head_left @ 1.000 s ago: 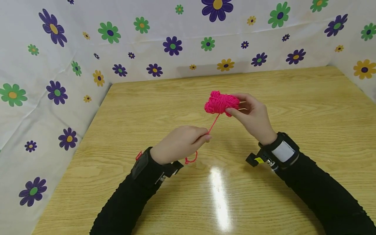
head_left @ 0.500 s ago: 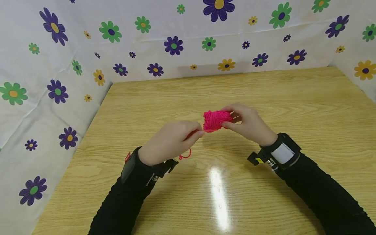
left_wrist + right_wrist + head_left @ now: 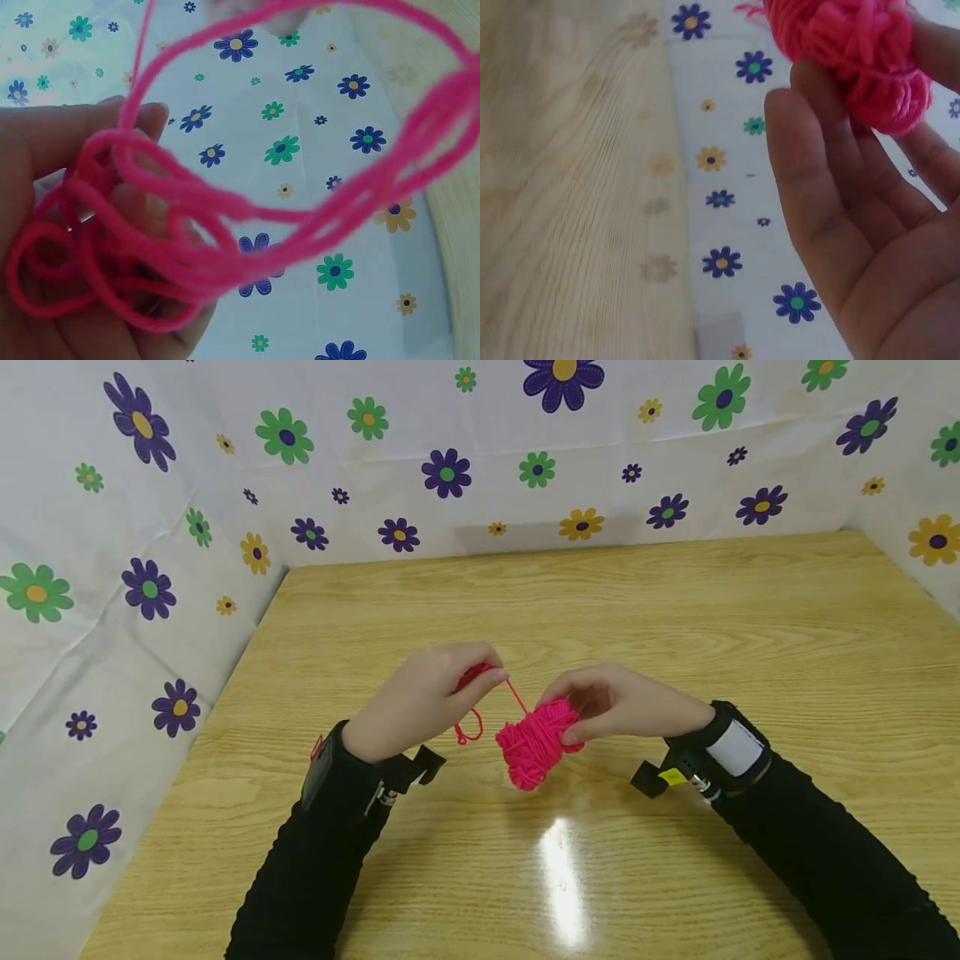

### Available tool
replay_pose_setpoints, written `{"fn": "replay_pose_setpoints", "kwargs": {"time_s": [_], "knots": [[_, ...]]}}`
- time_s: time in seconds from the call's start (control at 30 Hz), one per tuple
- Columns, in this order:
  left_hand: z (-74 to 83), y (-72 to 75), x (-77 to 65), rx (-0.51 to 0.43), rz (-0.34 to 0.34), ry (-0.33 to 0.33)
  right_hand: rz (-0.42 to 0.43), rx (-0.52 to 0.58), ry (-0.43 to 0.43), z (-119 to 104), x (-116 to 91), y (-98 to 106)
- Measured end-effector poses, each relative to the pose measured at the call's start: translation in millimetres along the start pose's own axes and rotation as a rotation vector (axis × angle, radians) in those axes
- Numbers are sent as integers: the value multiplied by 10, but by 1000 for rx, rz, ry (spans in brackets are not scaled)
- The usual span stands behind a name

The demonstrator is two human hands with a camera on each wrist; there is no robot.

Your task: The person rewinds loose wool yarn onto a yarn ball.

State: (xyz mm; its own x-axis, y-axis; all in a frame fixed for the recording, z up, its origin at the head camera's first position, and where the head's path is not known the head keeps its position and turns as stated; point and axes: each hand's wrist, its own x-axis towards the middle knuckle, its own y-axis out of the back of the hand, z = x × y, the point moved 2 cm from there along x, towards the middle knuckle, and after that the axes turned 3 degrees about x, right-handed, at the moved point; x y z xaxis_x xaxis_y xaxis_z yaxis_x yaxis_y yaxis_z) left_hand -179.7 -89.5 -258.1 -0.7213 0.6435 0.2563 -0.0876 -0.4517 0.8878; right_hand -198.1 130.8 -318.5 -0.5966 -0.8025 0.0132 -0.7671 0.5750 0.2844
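A pink yarn bundle hangs over the wooden table, pinched between thumb and fingers by the right hand at its two o'clock; at ten o'clock the left hand grips loose loops, and light, even tension on the strand would likely prevent snags

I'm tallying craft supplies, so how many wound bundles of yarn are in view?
1. The pink bundle is in the right hand. A strand runs from it to the left hand, which holds loose loops. No other shows; the hands could hide a small one.
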Motion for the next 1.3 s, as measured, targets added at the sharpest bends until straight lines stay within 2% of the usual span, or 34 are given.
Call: {"fn": "replay_pose_setpoints", "kwargs": {"time_s": [0.13,0.27,0.5,0.73,0.83,0.93,1.13,1.3], "knots": [[-26,-12,18,-36,-3,-3,-73,161,69,-18,-40,2],[-35,-30,35,-66,-11,-8,-99,271,169,-55,-74,30],[-29,-102,74,-92,-66,-9,-96,457,321,-124,-104,52],[-14,-179,108,-76,-102,-15,-59,726,476,-191,-116,85],[-9,-229,121,-53,-128,-25,17,800,487,-214,-129,111],[3,-272,128,-53,-152,-39,130,827,492,-234,-142,143],[11,-349,133,-58,-205,-43,374,854,495,-270,-170,205],[15,-407,135,-41,-247,-26,531,846,515,-299,-188,241]]}}
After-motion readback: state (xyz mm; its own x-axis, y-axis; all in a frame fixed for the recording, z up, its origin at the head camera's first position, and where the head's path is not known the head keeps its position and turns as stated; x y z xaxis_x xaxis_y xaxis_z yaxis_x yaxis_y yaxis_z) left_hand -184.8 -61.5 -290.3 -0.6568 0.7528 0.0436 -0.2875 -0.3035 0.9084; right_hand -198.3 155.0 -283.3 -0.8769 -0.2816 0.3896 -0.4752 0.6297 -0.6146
